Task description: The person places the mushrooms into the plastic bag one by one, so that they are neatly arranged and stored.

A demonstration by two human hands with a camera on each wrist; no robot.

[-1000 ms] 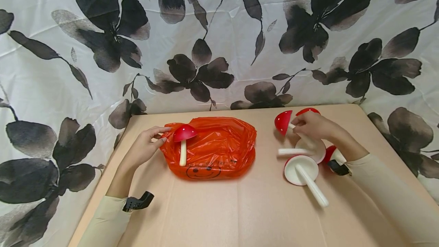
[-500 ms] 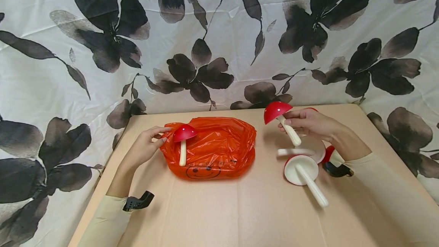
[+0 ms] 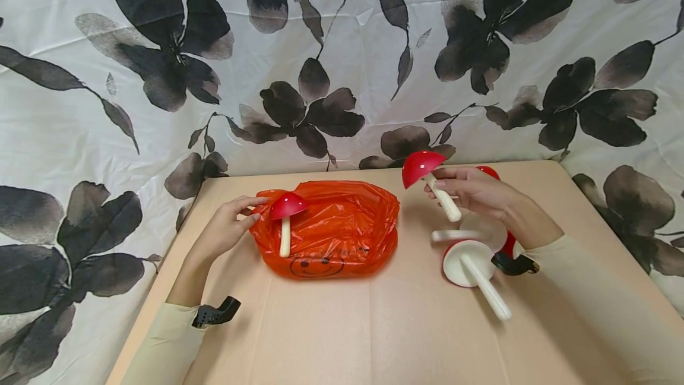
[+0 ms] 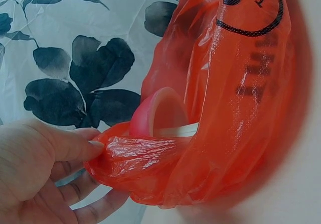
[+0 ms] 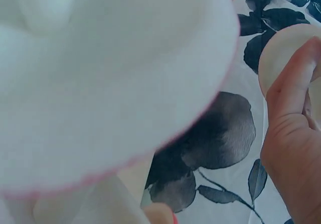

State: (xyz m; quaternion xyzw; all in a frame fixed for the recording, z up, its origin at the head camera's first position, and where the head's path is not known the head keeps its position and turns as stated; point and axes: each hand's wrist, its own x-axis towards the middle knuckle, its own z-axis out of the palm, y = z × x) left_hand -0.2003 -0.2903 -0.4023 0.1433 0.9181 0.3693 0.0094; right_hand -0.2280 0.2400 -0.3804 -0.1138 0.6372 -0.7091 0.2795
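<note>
right grip (image 3: 478,192), raised, pinches a tilted mushroom (image 3: 423,167); left grip (image 3: 225,230) pinches the bag (image 3: 342,230).

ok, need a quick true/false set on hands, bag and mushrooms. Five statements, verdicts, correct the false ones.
1. The left hand holds the edge of the orange-red bag. True.
2. The right hand grips the held mushroom by its cap. False: it grips the stem.
3. The mushroom at the bag is nearer the right hand than the left. False: it is nearer the left hand.
4. The table mushroom nearest the person shows the pale underside of its cap. True.
5. Both sleeves are black. False: they are pale beige.
</note>
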